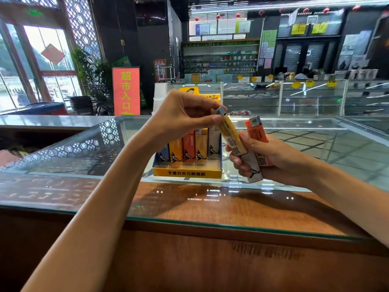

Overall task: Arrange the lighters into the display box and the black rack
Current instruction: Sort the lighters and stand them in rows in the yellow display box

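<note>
Wood under a sheet of glass makes the near edge of the worktop (210,211), and both forearms reach over it. The right hand (271,157) is curled round a small bunch of lighters. A white lighter (252,167) sticks out below the fingers, an orange lighter (255,131) stands up behind the thumb, and the foot of a yellow lighter (231,135) sits in the same grip. The left hand (185,114) comes from above with fingers bent, thumb and forefinger pinching the metal head of that yellow lighter, which tilts up and to the left between the two hands. Just behind them the box (187,173) sits on the glass, yellow at the front with blue sides. Its back row (189,148) holds five lighters standing upright: blue, yellow, orange, yellow, white. Clear plastic dividers show nearer the front. Farther off are a red sign (126,91) with yellow characters and glass cabinets (294,98) across the shop.
</note>
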Demonstrator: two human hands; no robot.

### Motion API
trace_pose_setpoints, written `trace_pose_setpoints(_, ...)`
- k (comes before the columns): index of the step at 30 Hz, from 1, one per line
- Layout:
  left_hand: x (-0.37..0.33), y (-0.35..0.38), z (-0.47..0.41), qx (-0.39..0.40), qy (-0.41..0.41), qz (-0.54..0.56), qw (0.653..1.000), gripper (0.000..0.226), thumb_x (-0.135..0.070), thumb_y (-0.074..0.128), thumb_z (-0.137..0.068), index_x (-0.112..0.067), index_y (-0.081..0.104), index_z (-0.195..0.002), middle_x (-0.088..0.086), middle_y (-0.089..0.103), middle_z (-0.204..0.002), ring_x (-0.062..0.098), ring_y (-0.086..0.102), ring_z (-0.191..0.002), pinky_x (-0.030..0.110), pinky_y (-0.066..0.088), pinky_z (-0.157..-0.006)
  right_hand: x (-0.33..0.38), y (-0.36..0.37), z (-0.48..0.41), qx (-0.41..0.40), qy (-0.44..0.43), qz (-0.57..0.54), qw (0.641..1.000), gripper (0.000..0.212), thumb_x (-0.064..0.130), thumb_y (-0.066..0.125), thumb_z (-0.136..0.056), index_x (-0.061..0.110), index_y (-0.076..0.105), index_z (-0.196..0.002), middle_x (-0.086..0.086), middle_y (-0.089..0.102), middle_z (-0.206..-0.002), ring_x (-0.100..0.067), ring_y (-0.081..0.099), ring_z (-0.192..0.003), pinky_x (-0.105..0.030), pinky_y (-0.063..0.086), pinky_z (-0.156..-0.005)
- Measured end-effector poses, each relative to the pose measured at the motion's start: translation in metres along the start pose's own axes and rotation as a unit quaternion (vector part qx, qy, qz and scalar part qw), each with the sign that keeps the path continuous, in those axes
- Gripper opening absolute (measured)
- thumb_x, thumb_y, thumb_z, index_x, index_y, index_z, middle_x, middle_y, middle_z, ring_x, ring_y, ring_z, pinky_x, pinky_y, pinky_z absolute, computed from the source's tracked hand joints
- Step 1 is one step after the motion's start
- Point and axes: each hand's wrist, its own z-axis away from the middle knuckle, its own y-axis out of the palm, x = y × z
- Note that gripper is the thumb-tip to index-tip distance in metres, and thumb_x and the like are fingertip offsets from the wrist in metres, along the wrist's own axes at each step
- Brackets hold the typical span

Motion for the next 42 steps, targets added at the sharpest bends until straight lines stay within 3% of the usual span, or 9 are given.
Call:
trace_pose_setpoints(3,-0.002,0.007,0.001,-0.008,0.004,-0.018,1.0,0.041,-0.007,0.07,-0.077,0.0,0.061,-0.116,0.021,0.07,-0.096,0.025,0.067,-0.082,0.027,0.057,-0.076,0.0,0.001,0.0,-0.039,-0.014,0.019,0.999,0.038,0.044,0.071,-0.077,0.009,0.06,-0.086,-0.006,0.053,-0.071,-0.014,0.047,-0.059,-0.023,0.044,-0.056)
trace_pose_setpoints(7,-0.004,0.016,0.002,-0.046,0.001,-0.029,0.999,0.039,-0.009,0.072,-0.076,0.002,0.064,-0.112,0.018,0.07,-0.091,0.033,0.067,-0.079,0.034,0.058,-0.075,0.001,0.002,0.001,-0.079,-0.033,0.033,0.996,0.037,0.046,0.081,-0.063,0.015,0.062,-0.073,-0.005,0.048,-0.067,-0.013,0.046,-0.057,-0.022,0.044,-0.055)
trace_pose_setpoints(11,-0.005,0.012,0.0,-0.054,-0.009,-0.023,0.998,0.033,0.0,0.073,-0.075,-0.003,0.067,-0.108,0.018,0.07,-0.093,0.026,0.069,-0.083,0.026,0.057,-0.076,0.001,0.005,0.002,-0.091,-0.035,0.063,0.993,0.044,0.047,0.082,-0.058,0.012,0.061,-0.075,-0.008,0.048,-0.067,-0.013,0.047,-0.055,-0.022,0.043,-0.054)
trace_pose_setpoints(15,-0.005,-0.001,-0.001,-0.088,-0.005,-0.034,0.996,0.027,-0.002,0.07,-0.079,-0.01,0.067,-0.105,0.009,0.071,-0.091,0.018,0.07,-0.081,0.022,0.056,-0.075,0.002,0.005,0.003,-0.124,-0.029,0.077,0.989,0.032,0.042,0.07,-0.068,0.013,0.069,-0.081,-0.007,0.051,-0.066,-0.015,0.046,-0.057,-0.023,0.043,-0.056)
trace_pose_setpoints(22,0.005,-0.025,0.004,-0.049,-0.014,-0.193,0.98,0.036,-0.006,0.074,-0.074,-0.01,0.067,-0.109,0.007,0.071,-0.091,0.015,0.07,-0.083,0.027,0.057,-0.08,0.002,0.002,0.003,-0.176,-0.015,0.076,0.981,0.039,0.041,0.07,-0.068,0.009,0.064,-0.088,-0.004,0.056,-0.067,-0.015,0.048,-0.06,-0.026,0.042,-0.058)
trace_pose_setpoints(29,0.015,-0.013,0.005,-0.047,-0.031,-0.193,0.98,0.033,0.004,0.075,-0.071,-0.009,0.069,-0.102,0.001,0.071,-0.092,0.002,0.069,-0.084,0.018,0.056,-0.076,0.002,0.002,0.004,-0.172,-0.006,0.072,0.982,0.037,0.039,0.069,-0.07,0.008,0.063,-0.089,-0.004,0.057,-0.066,-0.013,0.05,-0.057,-0.021,0.045,-0.054)
trace_pose_setpoints(32,0.018,-0.009,0.006,-0.039,-0.023,-0.247,0.968,0.027,-0.001,0.075,-0.073,-0.008,0.073,-0.099,0.002,0.072,-0.094,0.008,0.068,-0.084,0.019,0.055,-0.078,0.001,0.001,0.003,-0.169,-0.006,0.071,0.983,0.037,0.038,0.068,-0.072,0.007,0.062,-0.091,-0.004,0.057,-0.066,-0.013,0.051,-0.057,-0.021,0.045,-0.054)
trace_pose_setpoints(36,0.02,-0.003,0.007,-0.028,0.012,-0.328,0.944,0.025,-0.009,0.074,-0.075,-0.013,0.073,-0.099,0.001,0.065,-0.099,0.01,0.058,-0.088,0.008,0.045,-0.07,0.0,0.0,0.002,-0.156,0.002,0.057,0.986,0.033,0.035,0.068,-0.073,0.007,0.064,-0.09,-0.005,0.058,-0.068,-0.013,0.051,-0.057,-0.021,0.047,-0.054)
trace_pose_setpoints(42,0.024,-0.005,0.007,-0.021,0.019,-0.352,0.935,0.027,-0.011,0.074,-0.077,-0.014,0.072,-0.103,0.0,0.06,-0.099,0.008,0.052,-0.087,0.01,0.041,-0.069,0.003,-0.001,0.002,-0.058,0.013,-0.031,0.998,0.022,0.011,0.063,-0.083,0.003,0.062,-0.103,-0.009,0.059,-0.075,-0.016,0.057,-0.062,-0.023,0.05,-0.058)
